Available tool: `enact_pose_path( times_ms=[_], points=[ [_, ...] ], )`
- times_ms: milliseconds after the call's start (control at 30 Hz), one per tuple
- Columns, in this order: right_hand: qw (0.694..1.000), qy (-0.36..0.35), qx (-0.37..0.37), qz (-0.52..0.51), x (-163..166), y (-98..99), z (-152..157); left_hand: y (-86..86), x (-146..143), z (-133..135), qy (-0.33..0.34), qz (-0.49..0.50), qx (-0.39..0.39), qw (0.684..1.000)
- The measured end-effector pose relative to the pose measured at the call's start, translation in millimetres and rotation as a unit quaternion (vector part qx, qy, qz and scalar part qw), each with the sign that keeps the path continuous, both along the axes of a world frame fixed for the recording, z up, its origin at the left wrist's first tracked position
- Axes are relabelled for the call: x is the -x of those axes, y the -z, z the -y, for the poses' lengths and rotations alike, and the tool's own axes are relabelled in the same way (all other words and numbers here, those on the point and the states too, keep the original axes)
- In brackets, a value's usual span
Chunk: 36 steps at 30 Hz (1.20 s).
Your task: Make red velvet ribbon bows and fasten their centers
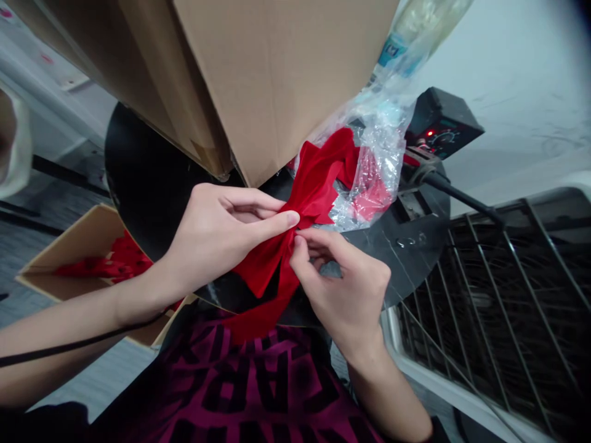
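1. In the head view, the feed I'm watching puts a red velvet bow between the person's two hands, just above a black round platform. I read its long axis as diagonal, with the loops running from upper right to lower left and a tail hanging toward the person's chest.
2. The left hand is half closed, its thumb and curled fingers pinching the bow's gathered middle from the left. The right hand is also partly closed, with its thumb and forefinger pinching the same middle from below. It sits nearer the tail, and the two hands nearly meet at the gather.
3. Around them I can make out a cardboard box overhead, a clear plastic bag holding more red material behind the bow, and an open cardboard tray of red pieces at the lower left. A dark control box shows a small red light, and a wire rack sits on the right.
4. For writing, the person's magenta shirt carries large black block letters. I can pick out what look like an A and an R, but the word is cut off. A blue label at the top is too blurred to read, and so are the control box markings.
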State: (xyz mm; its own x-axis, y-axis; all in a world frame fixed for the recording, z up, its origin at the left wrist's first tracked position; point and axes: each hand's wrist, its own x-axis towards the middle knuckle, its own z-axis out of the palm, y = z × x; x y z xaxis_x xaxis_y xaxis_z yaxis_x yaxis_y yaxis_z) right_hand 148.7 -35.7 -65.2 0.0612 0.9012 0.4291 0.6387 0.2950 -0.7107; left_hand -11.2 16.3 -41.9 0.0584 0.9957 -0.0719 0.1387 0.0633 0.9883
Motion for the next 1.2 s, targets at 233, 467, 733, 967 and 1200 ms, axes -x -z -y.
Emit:
enact_pose_path(
  times_ms=[233,467,733,967,1200],
  points=[
    [0.923,-0.046,0.227,-0.306,-9.5,9.3,7.8,13.1,1.7,-4.8,0.076,0.074,0.067,0.992],
    [0.925,0.035,0.271,-0.263,-125.1,7.5,9.0,-0.1,-3.1,-14.4,0.165,0.101,0.01,0.981],
    [0.917,0.19,0.049,-0.348,-228.4,59.1,-95.8,1.8,-16.7,-24.5,0.236,0.022,0.016,0.971],
    [0.954,0.178,-0.043,-0.237,-235.4,66.0,-116.4,6.8,-18.0,-34.8,0.237,0.0,-0.003,0.972],
    [0.949,0.247,-0.15,-0.127,-264.8,37.8,-97.0,15.8,-19.8,-43.8,0.204,-0.003,0.003,0.979]
  ],
)
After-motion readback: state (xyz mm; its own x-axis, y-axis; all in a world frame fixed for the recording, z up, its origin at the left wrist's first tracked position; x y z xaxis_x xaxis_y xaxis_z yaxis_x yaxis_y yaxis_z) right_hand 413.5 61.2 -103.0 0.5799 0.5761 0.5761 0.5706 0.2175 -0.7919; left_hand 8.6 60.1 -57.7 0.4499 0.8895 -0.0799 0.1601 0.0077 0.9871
